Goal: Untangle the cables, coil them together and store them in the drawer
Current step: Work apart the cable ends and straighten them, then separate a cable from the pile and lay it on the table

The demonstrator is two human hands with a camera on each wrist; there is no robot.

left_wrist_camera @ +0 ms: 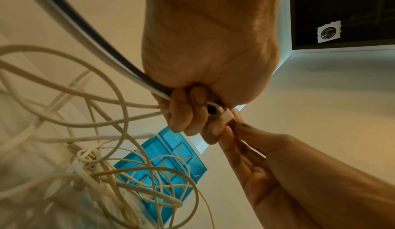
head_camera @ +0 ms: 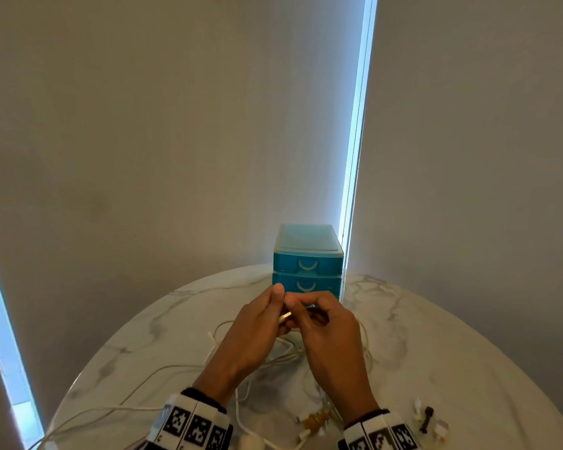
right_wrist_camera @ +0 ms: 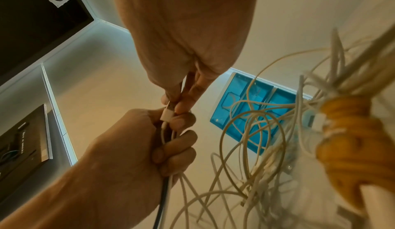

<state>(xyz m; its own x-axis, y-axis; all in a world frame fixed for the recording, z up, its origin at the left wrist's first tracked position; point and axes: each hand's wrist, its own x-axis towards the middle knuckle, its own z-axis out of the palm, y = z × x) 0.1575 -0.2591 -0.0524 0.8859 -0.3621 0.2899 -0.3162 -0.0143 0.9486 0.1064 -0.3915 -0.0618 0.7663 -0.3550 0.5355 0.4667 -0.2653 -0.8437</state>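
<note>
Both hands meet just in front of the blue drawer unit, whose drawers are pushed in. My left hand grips several white cables and a dark one in its curled fingers. My right hand pinches the white USB plug that sticks out of the left fist. The remaining white cables hang from the hands in a loose tangle down onto the marble table.
A yellow-brown wound cable bundle lies among the white loops near the table's front edge. A small black adapter and white plugs sit at the front right. Grey blinds hang behind the table.
</note>
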